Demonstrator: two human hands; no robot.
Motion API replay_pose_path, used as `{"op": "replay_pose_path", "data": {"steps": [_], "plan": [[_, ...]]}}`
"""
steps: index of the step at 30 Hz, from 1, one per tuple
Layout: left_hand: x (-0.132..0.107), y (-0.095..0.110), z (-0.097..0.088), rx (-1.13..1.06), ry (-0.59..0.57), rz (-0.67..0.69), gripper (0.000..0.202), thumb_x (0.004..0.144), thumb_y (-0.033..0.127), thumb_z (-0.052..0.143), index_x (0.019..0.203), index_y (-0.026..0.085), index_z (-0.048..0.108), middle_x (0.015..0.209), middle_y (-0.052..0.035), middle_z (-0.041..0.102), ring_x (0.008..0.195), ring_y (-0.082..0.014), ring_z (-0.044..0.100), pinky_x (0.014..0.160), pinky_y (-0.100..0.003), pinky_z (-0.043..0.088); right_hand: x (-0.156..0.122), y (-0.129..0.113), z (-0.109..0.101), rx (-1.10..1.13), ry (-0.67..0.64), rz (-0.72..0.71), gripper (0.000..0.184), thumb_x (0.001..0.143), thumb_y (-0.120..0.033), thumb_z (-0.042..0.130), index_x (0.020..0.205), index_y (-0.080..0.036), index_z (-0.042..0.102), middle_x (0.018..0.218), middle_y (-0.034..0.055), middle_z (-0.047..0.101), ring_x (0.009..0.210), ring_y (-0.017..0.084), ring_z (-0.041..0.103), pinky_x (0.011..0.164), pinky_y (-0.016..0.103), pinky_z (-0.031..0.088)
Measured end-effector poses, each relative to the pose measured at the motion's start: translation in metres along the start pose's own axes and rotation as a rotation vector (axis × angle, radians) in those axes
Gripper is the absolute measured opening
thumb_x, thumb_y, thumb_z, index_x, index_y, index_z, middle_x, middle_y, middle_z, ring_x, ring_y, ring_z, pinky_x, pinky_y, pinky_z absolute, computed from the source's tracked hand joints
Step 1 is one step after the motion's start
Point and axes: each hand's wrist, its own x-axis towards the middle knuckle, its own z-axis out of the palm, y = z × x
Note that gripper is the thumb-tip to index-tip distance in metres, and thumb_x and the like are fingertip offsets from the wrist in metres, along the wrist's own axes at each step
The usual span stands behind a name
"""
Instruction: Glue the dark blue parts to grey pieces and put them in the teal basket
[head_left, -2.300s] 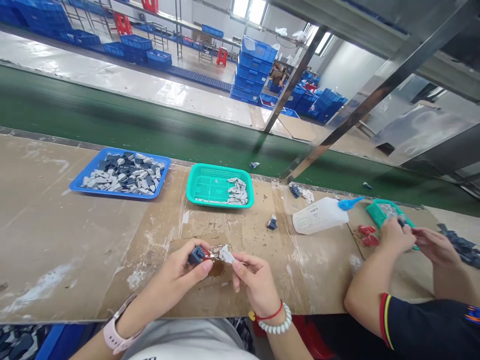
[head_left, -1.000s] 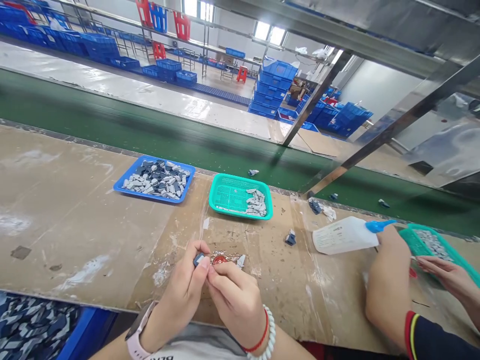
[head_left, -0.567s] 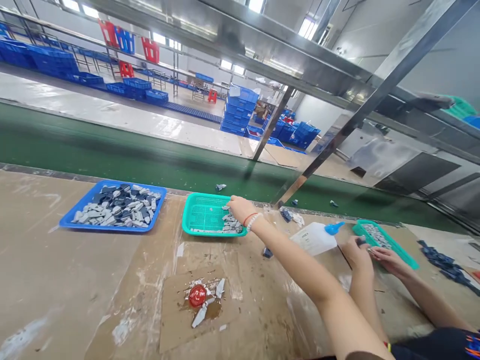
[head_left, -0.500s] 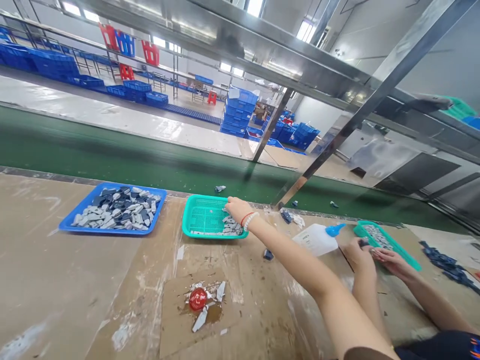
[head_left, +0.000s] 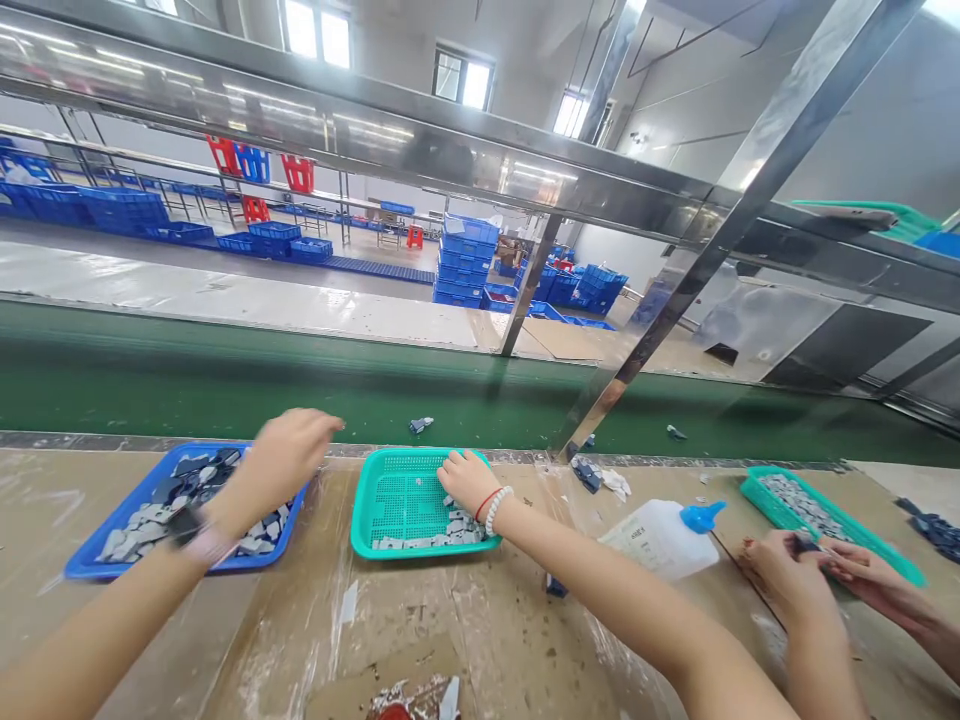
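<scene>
My right hand (head_left: 465, 480) reaches into the teal basket (head_left: 390, 500), its fingers curled down onto the small grey plastic pieces (head_left: 450, 528) heaped at the basket's right side. My left hand (head_left: 289, 455) hovers over the far right corner of the blue tray (head_left: 90, 560), which holds several grey and dark blue pieces (head_left: 172, 490). That hand is smeared by motion, so I cannot make out its fingers. A watch sits on the left wrist and bead bracelets on the right.
A white glue bottle (head_left: 660, 535) with a blue nozzle lies to the right. A co-worker's hands (head_left: 795, 580) work beside a second teal basket (head_left: 825, 515). The green conveyor belt (head_left: 225, 385) runs behind, with a loose piece (head_left: 421, 424) on it. Glue-stained cardboard (head_left: 405, 690) lies near me.
Both hands left the glue spot near me. The right reached into the teal basket and stays there; the left has now swung out over the blue tray. The view tilted upward.
</scene>
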Motion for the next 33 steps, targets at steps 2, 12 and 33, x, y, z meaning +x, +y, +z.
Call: {"op": "replay_pose_path", "data": {"steps": [2,12,33], "plan": [[0.04,-0.006,0.027,0.111,-0.181,0.106,0.021,0.091,0.027,0.057,0.103,0.011,0.062,0.106,-0.0076,0.062,0.102,-0.0201,0.058,0.096,-0.044,0.045,0.002,0.003,-0.003,0.045,0.022,0.0,0.016,0.087,-0.004,0.053,0.074,-0.012,0.059,0.081,0.0062,0.066,0.089,0.017,0.061,0.078,0.03,0.051],[0.121,-0.039,0.101,0.361,-0.559,0.264,0.022,0.091,0.028,0.057,0.104,0.011,0.062,0.095,-0.0058,0.064,0.089,-0.0177,0.061,0.086,-0.04,0.05,-0.074,-0.005,-0.046,0.519,0.073,0.032,0.013,0.088,-0.026,0.06,0.099,-0.018,0.06,0.092,0.0022,0.071,0.081,0.014,0.067,0.071,0.024,0.056],[-0.254,0.048,0.002,-0.776,0.185,-0.69,0.048,0.069,0.068,0.063,0.097,0.03,0.053,0.096,-0.0001,0.065,0.107,-0.0275,0.054,0.115,-0.053,0.022,-0.221,-0.16,-0.029,0.766,0.32,0.394,0.013,0.086,-0.016,0.057,0.09,-0.02,0.07,0.08,0.0056,0.069,0.073,0.019,0.065,0.063,0.031,0.056]]}}
